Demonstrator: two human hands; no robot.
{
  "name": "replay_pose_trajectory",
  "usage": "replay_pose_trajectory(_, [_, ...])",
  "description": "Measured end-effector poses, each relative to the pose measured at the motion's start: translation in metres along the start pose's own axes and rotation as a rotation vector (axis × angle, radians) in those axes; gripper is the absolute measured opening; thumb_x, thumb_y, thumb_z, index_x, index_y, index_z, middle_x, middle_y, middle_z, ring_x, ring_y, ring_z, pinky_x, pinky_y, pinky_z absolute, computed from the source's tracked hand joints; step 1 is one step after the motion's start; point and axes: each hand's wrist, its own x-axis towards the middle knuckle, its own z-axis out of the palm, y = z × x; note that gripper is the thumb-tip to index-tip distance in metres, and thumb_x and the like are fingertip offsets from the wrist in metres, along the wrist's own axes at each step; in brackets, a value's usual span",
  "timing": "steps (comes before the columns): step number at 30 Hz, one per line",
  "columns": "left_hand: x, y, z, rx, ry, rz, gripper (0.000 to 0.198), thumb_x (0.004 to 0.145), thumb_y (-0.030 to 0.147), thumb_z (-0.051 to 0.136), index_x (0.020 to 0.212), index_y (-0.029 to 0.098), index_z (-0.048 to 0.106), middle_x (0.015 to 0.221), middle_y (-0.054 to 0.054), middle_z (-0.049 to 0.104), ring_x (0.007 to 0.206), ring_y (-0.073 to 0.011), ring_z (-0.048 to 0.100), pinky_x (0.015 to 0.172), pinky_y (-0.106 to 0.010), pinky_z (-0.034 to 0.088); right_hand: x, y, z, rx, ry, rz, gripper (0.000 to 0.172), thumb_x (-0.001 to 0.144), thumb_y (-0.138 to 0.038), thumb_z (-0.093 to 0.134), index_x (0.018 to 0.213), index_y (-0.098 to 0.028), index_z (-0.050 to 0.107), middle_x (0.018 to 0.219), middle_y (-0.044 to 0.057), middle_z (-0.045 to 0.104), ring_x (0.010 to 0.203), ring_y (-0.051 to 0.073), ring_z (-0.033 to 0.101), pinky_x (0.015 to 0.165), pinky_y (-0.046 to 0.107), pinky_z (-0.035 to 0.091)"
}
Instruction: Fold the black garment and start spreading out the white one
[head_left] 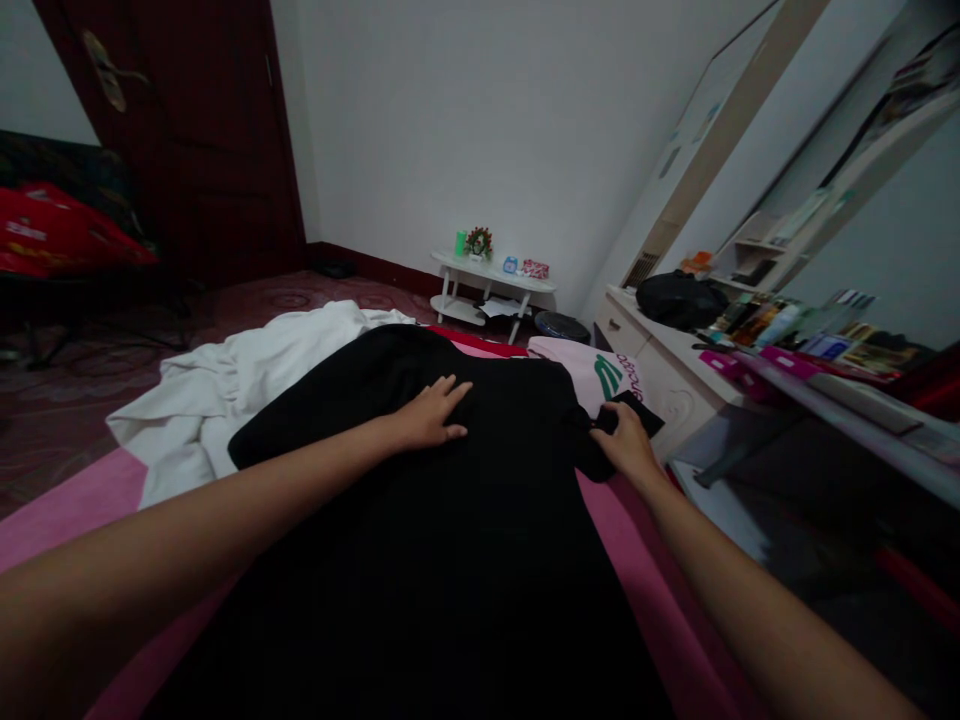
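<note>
A black long garment (480, 560) lies spread over a pink bed cover (622, 540), one sleeve reaching out to the left. My left hand (433, 412) rests flat on its upper part with the fingers spread. At the garment's right side, my right hand (624, 440) is closed on the black sleeve (634, 408), whose end sticks out past the fingers. Under and beyond that sleeve is a pale pink cloth (577, 352) with green and red print. Bunched white cloth (255, 370) lies beyond the left sleeve.
Against the far wall stands a small white table (491, 270) with a plant pot, a green cylinder and small boxes. A dresser (652, 335) crowded with bottles and a black bag (681, 298) is on the right. At left are a red bag (60, 230) and a dark door (202, 130).
</note>
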Motion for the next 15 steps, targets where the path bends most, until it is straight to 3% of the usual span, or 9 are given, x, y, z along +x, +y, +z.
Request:
replay_pose_trajectory(3, [-0.046,0.022,0.022,0.023,-0.116,0.129,0.077,0.085,0.054,0.053,0.149,0.028,0.018,0.156,-0.015,0.010,0.143,-0.0335,0.011,0.112,-0.050,0.019,-0.011,0.029,-0.004,0.012,-0.012,0.194,0.060,0.075,-0.048,0.060,0.120,-0.010,0.054,0.120,0.018,0.056,0.112,0.029,0.054,0.094,0.039,0.043])
replay_pose_trajectory(5, [-0.068,0.034,0.033,0.068,-0.095,0.169,0.065,0.090,0.055,0.043,0.148,0.030,0.024,0.156,-0.013,0.013,0.143,-0.0318,0.010,0.113,-0.051,0.016,-0.014,0.040,-0.005,0.065,-0.088,0.276,0.069,0.076,-0.056,0.058,0.125,-0.008,0.051,0.119,0.018,0.059,0.107,0.029,0.057,0.090,0.038,0.045])
replay_pose_trajectory(7, [-0.082,0.042,0.040,0.103,-0.031,0.179,0.058,0.094,0.053,0.035,0.146,0.031,0.027,0.156,-0.010,0.015,0.144,-0.0295,0.010,0.114,-0.051,0.014,-0.017,0.041,-0.006,0.094,-0.201,0.268,0.068,0.076,-0.055,0.059,0.126,-0.008,0.051,0.115,0.017,0.062,0.103,0.028,0.060,0.086,0.036,0.048])
replay_pose_trajectory(10, [-0.093,0.045,0.041,0.098,0.000,0.179,0.057,0.094,0.051,0.038,0.146,0.030,0.029,0.156,-0.009,0.017,0.143,-0.0284,0.012,0.114,-0.050,0.015,-0.024,0.026,-0.011,-0.026,-0.207,0.148,0.056,0.076,-0.043,0.062,0.120,-0.008,0.057,0.114,0.018,0.062,0.110,0.030,0.057,0.090,0.039,0.046])
replay_pose_trajectory(13, [-0.108,0.038,0.031,0.036,-0.006,0.181,0.057,0.091,0.046,0.047,0.144,0.030,0.034,0.156,-0.007,0.019,0.142,-0.0271,0.020,0.114,-0.044,0.024,-0.041,0.001,-0.021,-0.140,-0.044,-0.121,0.050,0.075,-0.029,0.061,0.122,-0.014,0.056,0.130,0.016,0.051,0.125,0.030,0.045,0.102,0.044,0.038])
replay_pose_trajectory(15, [-0.124,0.028,0.018,0.001,0.041,0.157,0.053,0.090,0.040,0.049,0.141,0.030,0.040,0.154,-0.005,0.027,0.138,-0.0239,0.032,0.110,-0.037,0.032,-0.059,-0.012,-0.028,-0.104,-0.058,-0.306,0.044,0.077,-0.025,0.058,0.121,-0.020,0.056,0.137,0.010,0.046,0.125,0.028,0.045,0.104,0.043,0.037])
